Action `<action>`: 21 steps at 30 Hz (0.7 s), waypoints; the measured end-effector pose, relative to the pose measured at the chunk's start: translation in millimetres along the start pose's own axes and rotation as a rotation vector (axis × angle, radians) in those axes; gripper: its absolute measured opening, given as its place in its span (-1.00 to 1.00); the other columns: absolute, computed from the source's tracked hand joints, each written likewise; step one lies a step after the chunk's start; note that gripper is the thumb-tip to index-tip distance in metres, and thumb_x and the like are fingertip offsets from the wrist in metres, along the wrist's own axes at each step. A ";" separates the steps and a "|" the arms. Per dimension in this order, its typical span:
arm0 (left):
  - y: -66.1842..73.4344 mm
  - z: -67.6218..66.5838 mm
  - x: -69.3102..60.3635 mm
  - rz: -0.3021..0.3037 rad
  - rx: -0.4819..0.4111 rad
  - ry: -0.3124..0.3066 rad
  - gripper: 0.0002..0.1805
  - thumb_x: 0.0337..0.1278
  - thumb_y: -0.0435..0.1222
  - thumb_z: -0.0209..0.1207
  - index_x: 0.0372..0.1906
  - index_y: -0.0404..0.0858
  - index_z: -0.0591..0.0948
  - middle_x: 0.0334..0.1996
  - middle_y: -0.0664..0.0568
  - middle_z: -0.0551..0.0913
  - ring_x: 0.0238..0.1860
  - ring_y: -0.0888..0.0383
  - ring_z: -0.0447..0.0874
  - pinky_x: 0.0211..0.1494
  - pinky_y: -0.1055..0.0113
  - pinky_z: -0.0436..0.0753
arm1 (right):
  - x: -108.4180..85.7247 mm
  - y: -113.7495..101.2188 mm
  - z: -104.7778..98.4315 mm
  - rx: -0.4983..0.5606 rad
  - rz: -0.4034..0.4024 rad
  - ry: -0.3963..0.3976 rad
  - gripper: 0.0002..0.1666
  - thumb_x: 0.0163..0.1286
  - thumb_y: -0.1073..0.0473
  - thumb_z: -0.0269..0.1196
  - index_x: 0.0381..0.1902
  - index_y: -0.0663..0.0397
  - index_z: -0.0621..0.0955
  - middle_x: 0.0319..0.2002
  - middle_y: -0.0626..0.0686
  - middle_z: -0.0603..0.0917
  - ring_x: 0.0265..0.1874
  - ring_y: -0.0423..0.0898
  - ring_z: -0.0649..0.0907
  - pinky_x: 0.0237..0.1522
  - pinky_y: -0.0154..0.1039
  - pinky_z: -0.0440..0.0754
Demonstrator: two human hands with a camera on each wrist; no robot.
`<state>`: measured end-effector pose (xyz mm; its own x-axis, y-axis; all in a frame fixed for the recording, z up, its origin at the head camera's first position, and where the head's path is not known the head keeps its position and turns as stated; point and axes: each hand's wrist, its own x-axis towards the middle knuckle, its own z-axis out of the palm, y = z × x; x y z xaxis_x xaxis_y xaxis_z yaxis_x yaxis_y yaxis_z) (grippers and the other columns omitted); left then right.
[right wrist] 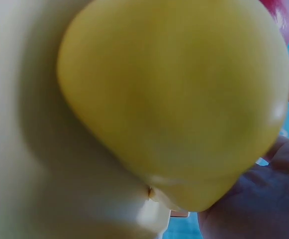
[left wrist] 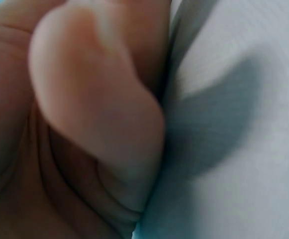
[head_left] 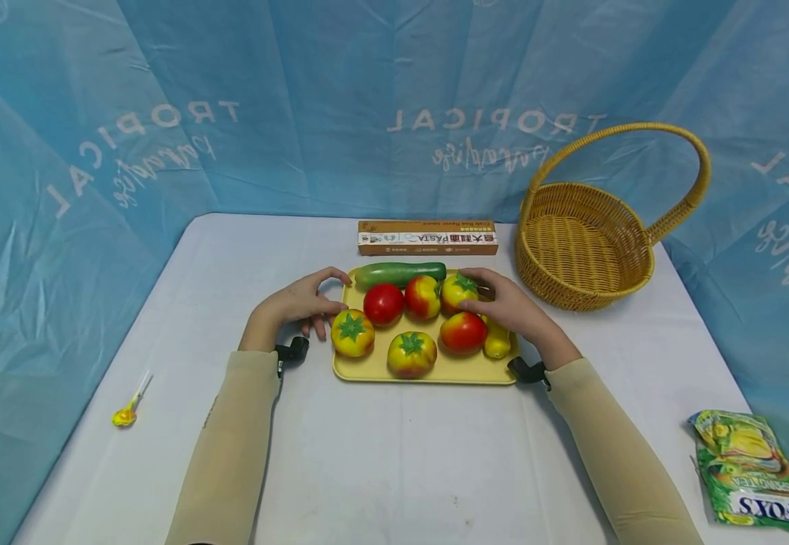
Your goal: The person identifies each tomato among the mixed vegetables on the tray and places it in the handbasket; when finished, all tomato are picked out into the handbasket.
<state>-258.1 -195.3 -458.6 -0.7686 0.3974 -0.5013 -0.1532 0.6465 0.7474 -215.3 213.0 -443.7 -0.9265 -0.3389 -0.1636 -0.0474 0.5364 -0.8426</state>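
A yellow tray (head_left: 459,371) holds a green cucumber (head_left: 394,274), a red tomato (head_left: 383,304) and several yellow-and-red tomatoes, some topped by green leaves. My right hand (head_left: 513,306) grips the leafy tomato (head_left: 459,292) at the back right, thumb in front and a finger behind. Beneath that hand lies a smooth yellow bulbous piece (head_left: 497,342), which fills the right wrist view up close; its kind is unclear. At the tray's left edge, my left hand (head_left: 297,301) has its fingertips by the rim, beside a leafy tomato (head_left: 352,333). Bent fingers (left wrist: 94,94) rest near the white cloth in the left wrist view.
Behind the tray lies a pasta box (head_left: 428,238). A wicker basket (head_left: 581,291) with a tall handle stands at the back right. On the left is a lollipop (head_left: 125,415); a green snack bag (head_left: 752,477) lies at the right front. Blue curtains (head_left: 340,113) surround the table.
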 end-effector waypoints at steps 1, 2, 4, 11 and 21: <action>-0.2 -0.1 0.4 0.000 -0.001 0.001 -0.36 0.41 -0.09 0.31 0.46 0.12 0.30 -0.45 -0.04 0.73 -0.62 0.03 0.77 -0.57 0.40 0.56 | -0.3 -0.1 0.1 0.001 0.001 0.002 -0.21 0.49 -0.06 0.39 0.56 -0.02 0.40 0.57 0.16 0.40 0.57 0.22 0.41 0.63 0.20 0.29; -0.5 -0.2 0.8 0.000 -0.001 0.001 -0.36 0.41 -0.09 0.31 0.46 0.12 0.30 -0.45 -0.05 0.73 -0.62 0.03 0.77 -0.57 0.40 0.56 | -0.4 -0.2 0.1 0.003 -0.002 0.000 -0.20 0.49 -0.05 0.39 0.57 0.00 0.40 0.57 0.17 0.40 0.57 0.23 0.41 0.63 0.21 0.29; -0.4 -0.2 0.6 0.002 -0.001 0.000 -0.36 0.41 -0.09 0.31 0.46 0.12 0.30 -0.45 -0.05 0.73 -0.62 0.04 0.76 -0.57 0.40 0.56 | -0.8 -0.3 0.3 0.007 -0.004 0.000 -0.20 0.49 -0.04 0.39 0.57 0.02 0.39 0.57 0.19 0.39 0.57 0.25 0.41 0.62 0.21 0.30; -0.9 -1.2 0.8 0.006 0.006 -0.003 -0.34 0.40 -0.07 0.32 0.47 0.12 0.30 -0.43 -0.04 0.75 -0.62 0.05 0.77 -0.57 0.38 0.56 | -0.5 0.7 0.8 0.019 -0.004 0.003 -0.22 0.48 -0.03 0.40 0.55 0.02 0.41 0.55 0.16 0.41 0.55 0.24 0.44 0.59 0.19 0.36; -2.8 -1.9 1.9 0.012 0.003 -0.007 -0.34 0.40 -0.07 0.32 0.47 0.11 0.30 -0.43 -0.05 0.75 -0.61 0.03 0.78 -0.57 0.39 0.56 | -5.3 -5.0 -5.2 0.008 -0.022 0.041 -0.24 0.46 -0.03 0.42 0.52 -0.03 0.44 0.55 0.13 0.41 0.57 0.24 0.41 0.61 0.19 0.33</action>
<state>-260.3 -197.6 -460.8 -0.7662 0.4096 -0.4951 -0.1417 0.6438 0.7519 -212.1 216.2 -436.0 -0.9396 -0.3190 -0.1240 -0.0652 0.5224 -0.8502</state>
